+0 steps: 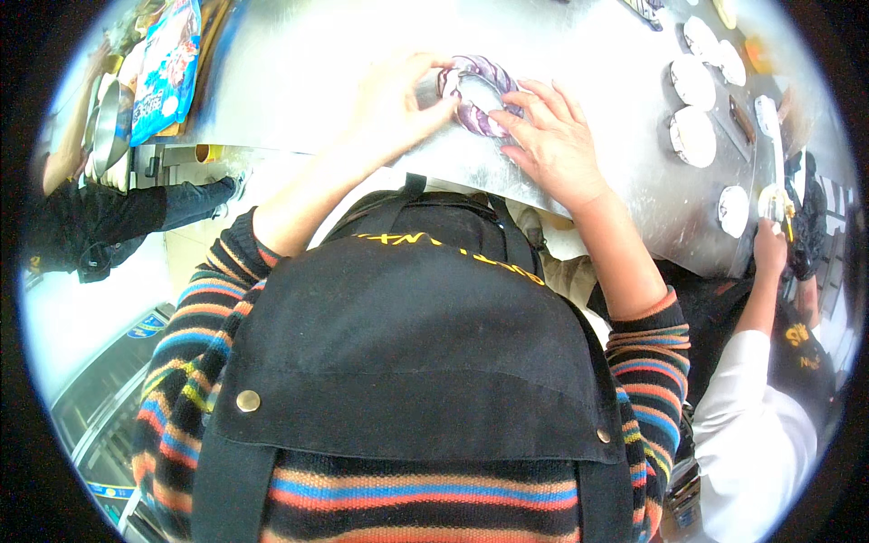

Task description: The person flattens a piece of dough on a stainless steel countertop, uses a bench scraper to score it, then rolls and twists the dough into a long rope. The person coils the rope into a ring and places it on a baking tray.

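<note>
On the metal worktable before me lies a twisted ring of purple-and-white dough (476, 122). My left hand (397, 98) has its thumb and forefinger on the ring's left side. My right hand (560, 146) holds the right side, with fingertips on the strand and the other fingers spread above it. Through the ring's open middle the tabletop shows. Strong glare washes out part of my left hand and the table around it.
Several round pale dough pieces (692, 136) lie to the right on the metal table (652, 183), near a brown-handled tool (741, 119). A co-worker's white sleeve (736, 400) and hand reach in there. A blue printed bag (166, 75) and a metal bowl (112, 125) are at left, beside another person.
</note>
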`<state>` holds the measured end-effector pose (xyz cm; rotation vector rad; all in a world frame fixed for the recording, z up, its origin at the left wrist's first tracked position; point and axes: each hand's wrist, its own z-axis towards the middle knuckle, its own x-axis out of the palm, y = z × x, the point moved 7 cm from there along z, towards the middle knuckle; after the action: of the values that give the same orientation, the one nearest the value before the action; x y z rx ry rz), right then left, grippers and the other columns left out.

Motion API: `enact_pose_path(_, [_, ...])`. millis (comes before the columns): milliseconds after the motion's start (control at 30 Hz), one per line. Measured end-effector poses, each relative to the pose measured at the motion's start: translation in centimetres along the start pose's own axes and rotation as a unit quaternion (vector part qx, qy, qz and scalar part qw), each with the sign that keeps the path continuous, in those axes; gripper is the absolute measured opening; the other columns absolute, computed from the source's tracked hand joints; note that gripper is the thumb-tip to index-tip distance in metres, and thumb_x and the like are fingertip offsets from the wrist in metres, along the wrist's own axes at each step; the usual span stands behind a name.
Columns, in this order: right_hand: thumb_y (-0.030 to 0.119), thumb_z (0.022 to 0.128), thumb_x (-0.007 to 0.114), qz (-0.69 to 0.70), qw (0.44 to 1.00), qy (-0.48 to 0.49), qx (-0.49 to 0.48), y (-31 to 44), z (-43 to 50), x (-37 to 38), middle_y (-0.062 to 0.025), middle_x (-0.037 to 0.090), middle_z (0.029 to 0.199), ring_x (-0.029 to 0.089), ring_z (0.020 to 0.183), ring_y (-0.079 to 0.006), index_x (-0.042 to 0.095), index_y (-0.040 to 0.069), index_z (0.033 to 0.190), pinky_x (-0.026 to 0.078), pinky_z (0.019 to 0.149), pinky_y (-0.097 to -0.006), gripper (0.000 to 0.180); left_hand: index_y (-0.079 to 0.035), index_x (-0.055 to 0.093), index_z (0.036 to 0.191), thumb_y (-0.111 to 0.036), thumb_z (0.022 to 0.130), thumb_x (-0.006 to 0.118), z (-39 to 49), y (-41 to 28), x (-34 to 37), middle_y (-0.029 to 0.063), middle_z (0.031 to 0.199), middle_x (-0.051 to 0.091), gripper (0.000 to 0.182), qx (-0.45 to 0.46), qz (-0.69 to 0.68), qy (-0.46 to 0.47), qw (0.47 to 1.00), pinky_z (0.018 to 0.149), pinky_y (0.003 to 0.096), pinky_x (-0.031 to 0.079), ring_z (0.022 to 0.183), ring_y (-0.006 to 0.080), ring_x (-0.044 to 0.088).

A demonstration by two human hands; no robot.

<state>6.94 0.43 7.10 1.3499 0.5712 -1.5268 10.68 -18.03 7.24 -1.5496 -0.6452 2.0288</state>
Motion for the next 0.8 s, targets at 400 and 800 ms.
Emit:
enact_pose_path(400, [0.014,0.061,0.079,-0.113,0.987,0.107,-0.032,0.1,4.9,1.6,-0.0022,0.064,0.105,0.053,0.124,-0.0227,0.072,0.009,0.082,0.030,0.117,-0.0515,0.023,-0.005,0.070,0.110,-0.012,0.080,0.070,-0.6,0.5,-1.0,0.0109,0.106,0.068,0.030,0.037,-0.011,-0.017,0.999,0.094,0.0369,0.048,0.105,0.0257,0.063])
enact_pose_path(800, [0.027,0.064,0.085,-0.046,0.999,-0.003,0.012,-0.4,1.6,0.9,0.0042,0.061,0.124,0.047,0.133,-0.0225,0.074,0.018,0.101,0.026,0.118,-0.0519,0.040,-0.006,0.070,0.110,-0.011,0.083,0.068,-0.5,1.8,-0.7,0.0099,0.107,0.066,0.027,0.025,-0.029,-0.017,0.999,0.093,0.0380,0.048,0.105,0.0264,0.062])
